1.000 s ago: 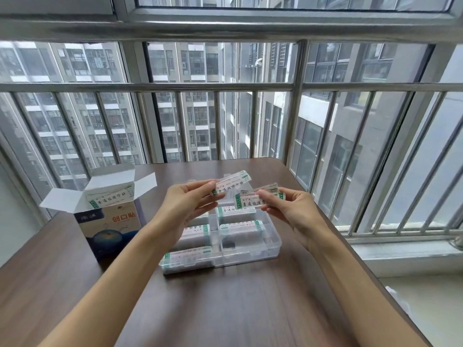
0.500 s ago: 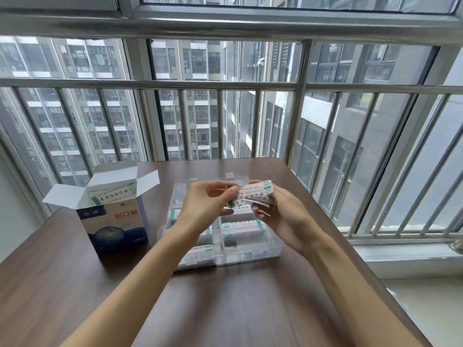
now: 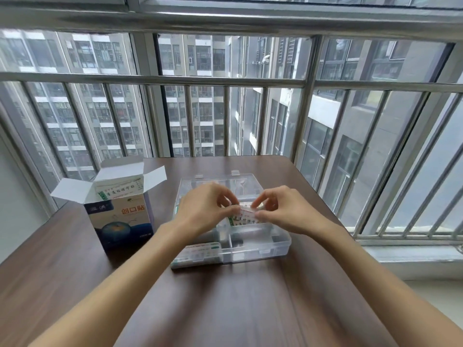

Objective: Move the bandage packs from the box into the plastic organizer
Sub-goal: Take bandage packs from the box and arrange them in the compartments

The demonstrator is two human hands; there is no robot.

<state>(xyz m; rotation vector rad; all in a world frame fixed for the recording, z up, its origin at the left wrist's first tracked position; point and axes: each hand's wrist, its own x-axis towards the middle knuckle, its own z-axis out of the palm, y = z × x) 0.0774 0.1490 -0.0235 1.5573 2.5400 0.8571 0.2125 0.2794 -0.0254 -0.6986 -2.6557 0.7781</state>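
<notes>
Surface (image 3: 238, 309) carries open bandage box (image 3: 120, 211) at left, more packs inside; clear plastic organizer (image 3: 275, 244) right of it, some compartments filled. Left hand (image 3: 203, 211) and right hand (image 3: 283, 211) both pinch one bandage pack (image 3: 244, 217) by its ends over the organizer, probably steadying it for a compartment.

A white bandage pack (image 3: 244, 217) with green and red print is held flat above the middle of the plastic organizer (image 3: 275, 242), its two ends covered. The organizer is a clear, lidless-looking tray split into compartments, lying flat on the table right of centre; its open lid (image 3: 220, 182) lies at the far side. Another pack (image 3: 200, 247) lies in its near-left compartment. To the left stands the box (image 3: 120, 221), upright, blue and white, flaps open, with more packs (image 3: 120, 191) showing at its mouth.
</notes>
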